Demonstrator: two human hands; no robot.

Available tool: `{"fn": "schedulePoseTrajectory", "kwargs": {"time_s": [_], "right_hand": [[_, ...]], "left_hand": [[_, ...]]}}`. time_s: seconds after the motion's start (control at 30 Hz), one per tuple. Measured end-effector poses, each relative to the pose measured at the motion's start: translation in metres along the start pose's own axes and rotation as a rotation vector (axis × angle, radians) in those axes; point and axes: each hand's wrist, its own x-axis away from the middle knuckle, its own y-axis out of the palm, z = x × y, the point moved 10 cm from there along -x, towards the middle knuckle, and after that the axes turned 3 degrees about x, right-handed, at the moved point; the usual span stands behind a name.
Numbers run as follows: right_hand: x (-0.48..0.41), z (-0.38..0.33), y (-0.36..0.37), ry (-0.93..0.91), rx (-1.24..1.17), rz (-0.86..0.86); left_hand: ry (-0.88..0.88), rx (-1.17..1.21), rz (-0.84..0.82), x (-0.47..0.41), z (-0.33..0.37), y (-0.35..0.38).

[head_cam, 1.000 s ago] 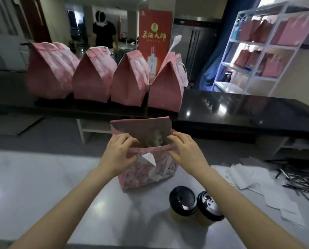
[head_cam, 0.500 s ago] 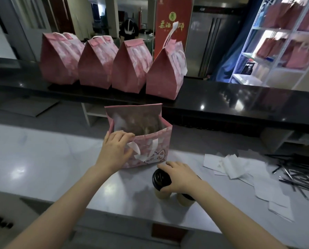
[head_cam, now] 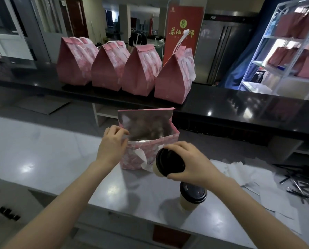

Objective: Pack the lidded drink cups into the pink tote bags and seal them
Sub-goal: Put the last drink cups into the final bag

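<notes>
An open pink tote bag (head_cam: 132,158) with a silvery lining stands on the grey counter (head_cam: 60,155), its back flap upright. My left hand (head_cam: 112,146) pinches the bag's near-left rim. My right hand (head_cam: 191,163) grips a beige cup with a black lid (head_cam: 169,163), lifted off the counter and tilted, in front of the bag's right side. A second lidded cup (head_cam: 192,196) stands upright on the counter below my right hand.
Several sealed pink bags (head_cam: 125,67) line the black ledge (head_cam: 240,105) behind. White paper sheets (head_cam: 254,178) and dark straws (head_cam: 301,187) lie at the right. A white shelf (head_cam: 290,51) with more pink bags stands at the far right. A person stands far back.
My right hand left the bag's rim, dropped to the cups, took hold of one and raised it off the counter. My left hand stayed on the bag's rim.
</notes>
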Motion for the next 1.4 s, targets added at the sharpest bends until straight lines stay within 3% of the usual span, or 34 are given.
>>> {"fn": "schedulePoseTrajectory", "kwargs": {"time_s": [0.1,0.23,0.4,0.6,0.8,0.97,1.1,1.23,1.4], "right_hand": [[-0.014,-0.009,-0.036,-0.029,-0.036,0.090],[-0.045,-0.019,-0.058,-0.017,-0.020,0.145],[-0.092,-0.031,-0.063,0.017,-0.034,0.172],[-0.140,-0.030,-0.063,0.084,-0.050,0.221],[-0.164,-0.028,-0.007,0.138,0.027,0.077],[-0.165,-0.046,0.034,0.010,0.276,0.119],[-0.172,-0.035,0.070,0.008,0.332,-0.016],[-0.184,-0.005,0.090,0.151,0.290,-0.116],[-0.195,0.009,0.119,0.166,0.279,-0.231]], "left_hand": [[-0.120,0.034,-0.010,-0.008,-0.023,0.001],[-0.293,0.067,-0.195,-0.016,-0.057,0.017],[-0.228,0.169,-0.408,-0.028,-0.069,0.037],[-0.154,0.302,-0.430,-0.043,-0.076,0.049],[-0.082,0.392,-0.453,-0.046,-0.083,0.064],[-0.054,0.407,-0.417,-0.049,-0.090,0.064],[-0.011,0.372,-0.442,-0.048,-0.082,0.062],[-0.009,0.297,-0.508,-0.042,-0.077,0.061],[-0.019,0.236,-0.559,-0.042,-0.075,0.064]]}}
